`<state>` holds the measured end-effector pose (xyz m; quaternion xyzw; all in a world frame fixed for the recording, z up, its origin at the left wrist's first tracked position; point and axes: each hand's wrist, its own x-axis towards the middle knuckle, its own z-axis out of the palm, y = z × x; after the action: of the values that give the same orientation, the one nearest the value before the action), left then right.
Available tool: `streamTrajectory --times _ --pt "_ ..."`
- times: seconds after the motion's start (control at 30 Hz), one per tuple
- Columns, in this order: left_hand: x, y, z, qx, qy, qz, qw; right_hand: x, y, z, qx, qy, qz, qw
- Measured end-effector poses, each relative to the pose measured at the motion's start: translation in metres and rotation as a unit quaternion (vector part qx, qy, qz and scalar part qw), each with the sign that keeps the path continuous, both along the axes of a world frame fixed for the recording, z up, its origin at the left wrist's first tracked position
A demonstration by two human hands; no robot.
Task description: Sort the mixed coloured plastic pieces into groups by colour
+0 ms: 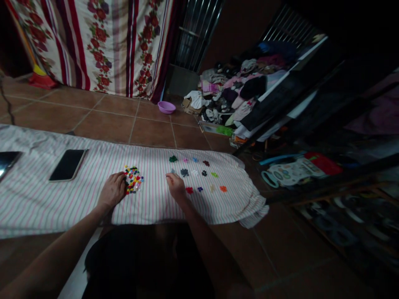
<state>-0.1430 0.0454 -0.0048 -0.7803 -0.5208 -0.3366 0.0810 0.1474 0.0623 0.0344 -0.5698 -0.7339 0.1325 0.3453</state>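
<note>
A mixed heap of small coloured pieces point(134, 181), too small to tell their kind, lies on a striped cloth point(156, 207). At its left edge rests my left hand point(112, 189), fingers laid out and touching the pieces. My right hand point(175, 185) is closed in a pinch to the right of the heap; what it holds, if anything, is hidden. Just beyond its fingertips is a light grey cluster point(172, 170). Several single-colour clusters sit farther right, among them a dark green one point(173, 159), a dark grey one point(184, 172), a red one point(189, 190) and an orange one point(223, 189).
A phone point(68, 165) lies on the cloth left of my left hand, with a second dark shiny device point(8, 162) at the far left. Beyond, on the tiled floor, stand a purple basin point(166, 107) and a big pile of clothes point(237, 89).
</note>
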Motion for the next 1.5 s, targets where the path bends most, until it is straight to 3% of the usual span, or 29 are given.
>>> streamTrajectory --times 0.3,0.53,0.7,0.9,1.1,1.27,1.4,1.5 --pt "-0.003 -0.002 0.006 -0.008 0.025 -0.001 1.000 0.105 -0.039 -0.002 -0.008 0.087 -0.187 0.978" --pt "-0.006 -0.001 -0.002 -0.027 0.014 0.002 1.000 0.141 -0.051 -0.016 -0.008 0.064 -0.248 0.967" --pt "-0.011 -0.002 -0.001 -0.091 0.012 -0.014 0.996 0.146 -0.050 -0.028 -0.026 0.056 -0.261 0.963" --pt "-0.005 -0.017 0.004 -0.220 -0.112 0.114 0.962 0.150 -0.048 -0.037 -0.021 0.069 -0.260 0.963" --pt "0.007 -0.033 -0.007 -0.188 -0.130 0.162 0.960 0.152 -0.049 -0.040 0.000 0.087 -0.260 0.962" --pt "0.012 -0.042 -0.016 -0.145 -0.068 0.141 0.977 0.144 -0.046 -0.031 0.077 0.076 -0.269 0.957" --pt "0.019 -0.053 -0.025 -0.121 -0.028 0.106 0.987 0.115 -0.046 -0.016 0.096 0.080 -0.213 0.969" --pt "0.024 -0.066 -0.030 -0.103 0.028 0.063 0.992 0.076 -0.050 -0.007 0.080 0.095 -0.126 0.984"
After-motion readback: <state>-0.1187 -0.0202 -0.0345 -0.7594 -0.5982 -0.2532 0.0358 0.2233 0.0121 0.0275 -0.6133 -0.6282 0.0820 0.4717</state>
